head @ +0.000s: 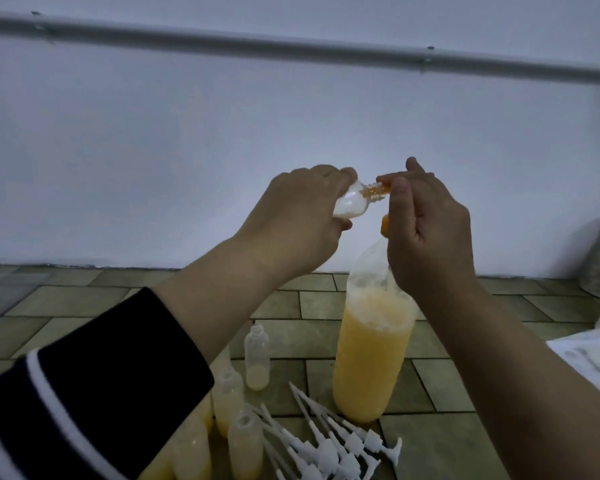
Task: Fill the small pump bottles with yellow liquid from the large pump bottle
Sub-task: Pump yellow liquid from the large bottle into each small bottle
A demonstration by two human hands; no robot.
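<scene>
Above the tiled floor [326, 303], in front of a pale wall [291, 109], both hands are raised. The left hand [291, 216] grips a small clear bottle [113, 202] on its side, neck pointing right, with a little whitish liquid in its lower part. The right hand [426, 233] has its thumb and fingers curled around an orange pump nozzle [384, 226] at the top of the large pump bottle [371, 344]; the nozzle tip meets the small bottle's threaded neck, where orange shows inside.

The large bottle stands upright on the floor, about two-thirds full of yellow liquid with foam on top. To its left stand several open small bottles [256, 358], some with only a little pale liquid, others nearly full of yellow, partly hidden behind the left forearm's dark sleeve [94, 386] with white stripes. A loose pile of white pump tops [329, 445] with long dip tubes lies on the floor in front of the large bottle. A grey pipe [291, 46] runs along the wall.
</scene>
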